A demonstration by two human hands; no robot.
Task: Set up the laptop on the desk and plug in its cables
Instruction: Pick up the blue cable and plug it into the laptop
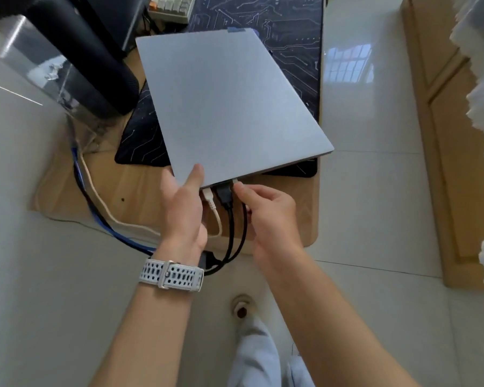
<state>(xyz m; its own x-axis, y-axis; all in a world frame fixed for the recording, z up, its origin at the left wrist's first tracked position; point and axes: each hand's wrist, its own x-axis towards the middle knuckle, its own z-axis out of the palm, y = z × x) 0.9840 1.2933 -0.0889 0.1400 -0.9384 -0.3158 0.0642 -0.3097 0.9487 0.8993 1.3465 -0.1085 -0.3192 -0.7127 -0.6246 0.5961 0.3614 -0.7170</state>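
Observation:
A closed grey laptop (227,107) lies on a dark desk mat (291,32) on the wooden desk (140,196). My left hand (183,208) grips the laptop's near corner, thumb on the lid. A white plug (208,194) and a thick black plug (224,194) sit in the near edge. My right hand (266,208) pinches a small pale connector (235,181) at that same edge, beside the black plug. Its thin black cable (243,230) runs down under my hand.
A black monitor stand (76,51) stands at the left and a keyboard (171,7) at the back. White and blue cables (95,210) trail off the desk's left edge to the tiled floor. A wooden door (444,135) is at the right.

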